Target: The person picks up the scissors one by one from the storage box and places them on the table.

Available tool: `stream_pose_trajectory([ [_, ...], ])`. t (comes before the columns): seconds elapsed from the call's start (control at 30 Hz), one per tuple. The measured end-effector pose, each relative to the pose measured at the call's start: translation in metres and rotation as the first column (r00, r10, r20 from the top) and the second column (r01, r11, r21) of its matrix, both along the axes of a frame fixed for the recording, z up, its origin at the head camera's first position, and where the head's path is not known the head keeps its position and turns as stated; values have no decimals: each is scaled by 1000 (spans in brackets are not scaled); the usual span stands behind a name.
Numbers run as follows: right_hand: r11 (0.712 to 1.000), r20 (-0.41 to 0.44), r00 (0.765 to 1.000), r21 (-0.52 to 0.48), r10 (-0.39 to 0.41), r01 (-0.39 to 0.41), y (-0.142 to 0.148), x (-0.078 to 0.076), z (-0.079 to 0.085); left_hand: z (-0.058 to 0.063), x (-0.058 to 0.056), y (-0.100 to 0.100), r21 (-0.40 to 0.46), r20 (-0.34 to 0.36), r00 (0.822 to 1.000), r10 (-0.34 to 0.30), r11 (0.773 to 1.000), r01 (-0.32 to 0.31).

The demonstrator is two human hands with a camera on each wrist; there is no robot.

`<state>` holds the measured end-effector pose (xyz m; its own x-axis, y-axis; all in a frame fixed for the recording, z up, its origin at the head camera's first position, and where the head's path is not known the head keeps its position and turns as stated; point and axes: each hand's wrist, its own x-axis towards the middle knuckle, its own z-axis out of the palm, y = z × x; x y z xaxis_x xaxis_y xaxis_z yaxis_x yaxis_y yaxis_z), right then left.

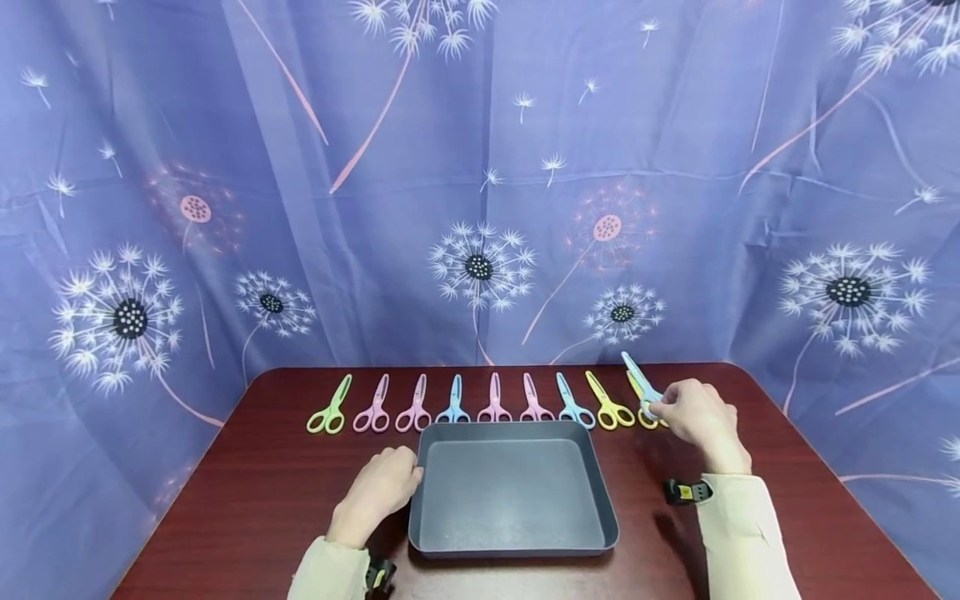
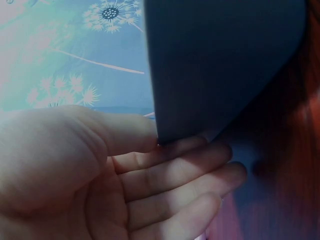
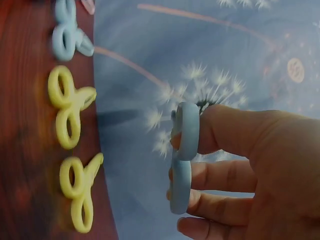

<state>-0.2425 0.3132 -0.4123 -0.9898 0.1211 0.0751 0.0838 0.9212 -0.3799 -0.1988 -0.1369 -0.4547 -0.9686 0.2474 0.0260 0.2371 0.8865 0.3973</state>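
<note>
Light blue scissors (image 1: 637, 372) hang above the table in my right hand (image 1: 701, 421), which pinches them by the finger loops. In the right wrist view, the loops of these scissors (image 3: 188, 132) sit between thumb and fingers. Just below and behind them lie yellow scissors (image 3: 73, 176), partly covered in the head view. My left hand (image 1: 378, 492) grips the left wall of a dark grey rectangular tray (image 1: 517, 553). Seen from the left wrist, the thumb is on one side of the tray wall (image 2: 210, 65) and the fingers are at the other.
A row of scissors runs along the table's back edge: green (image 1: 327, 417), pink (image 1: 372, 412), blue (image 1: 453, 402) and yellow (image 1: 611, 408) among them. Some handles are partly hidden by the tray's back rim. A blue dandelion-patterned curtain (image 1: 375, 208) hangs behind the dark red table (image 1: 247, 517).
</note>
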Motion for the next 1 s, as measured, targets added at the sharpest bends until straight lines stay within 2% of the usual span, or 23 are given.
stream_pose_trajectory([
  [0.17, 1000, 19, 1000, 8, -20, 20, 25, -12, -6, -4, -1, 1, 3, 15, 1000, 4, 1000, -4],
  [0.4, 998, 65, 996, -6, -68, 68, 57, -21, -18, -4, -2, 2, 21, 12, 1000, -6, 1000, 5],
  [0.67, 996, 93, 992, -21, -81, 83, 71, -26, -31, -1, -2, 3, 11, -30, 999, -25, 1000, 25],
  [0.83, 995, 133, 986, -24, -98, 102, 80, -25, -34, -3, -1, 3, 4, -24, 999, -29, 1000, 29],
  [1.0, 994, 130, 987, -33, -98, 103, 83, -30, -40, -1, -1, 1, -2, -32, 999, -19, 1000, 19],
])
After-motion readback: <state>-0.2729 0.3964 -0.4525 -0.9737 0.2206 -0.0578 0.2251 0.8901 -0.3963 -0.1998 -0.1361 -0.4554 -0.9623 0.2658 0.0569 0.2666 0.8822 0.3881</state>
